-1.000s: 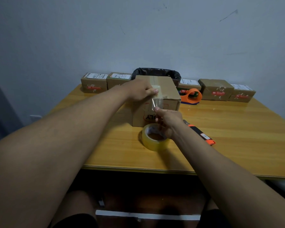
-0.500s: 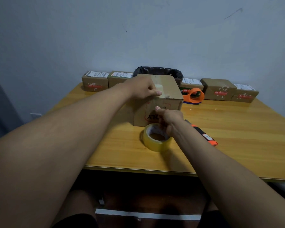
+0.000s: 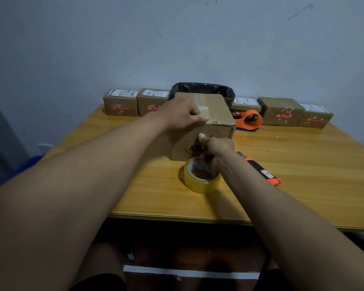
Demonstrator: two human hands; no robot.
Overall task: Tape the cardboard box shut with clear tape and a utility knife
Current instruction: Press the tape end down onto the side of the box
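Cardboard box (image 3: 216,114) sits mid-desk, flaps closed, a strip of clear tape (image 3: 202,101) already running along the top seam toward the near edge. Taping looks well along: top run is laid, near end is being folded over the edge and down the front face. Whether the strip is already cut from the roll can't be told. Left to do, by my read: press the tail flat on the front, cut if still attached, maybe more strips.

Left hand (image 3: 181,114) lies on the box top near the near edge, fingers loosely curled, thumb pressing the tape down at the edge; it pins rather than grips. Right hand (image 3: 215,149) is at the box's front face, fingers mostly closed, thumb up against the cardboard, seemingly pinching or smoothing the tape end; actual hold hidden.

Tape roll (image 3: 202,177) lies flat on the desk (image 3: 303,181) just near of the box, touching the right wrist area. Utility knife (image 3: 263,172) lies on the desk right of the roll, untouched.
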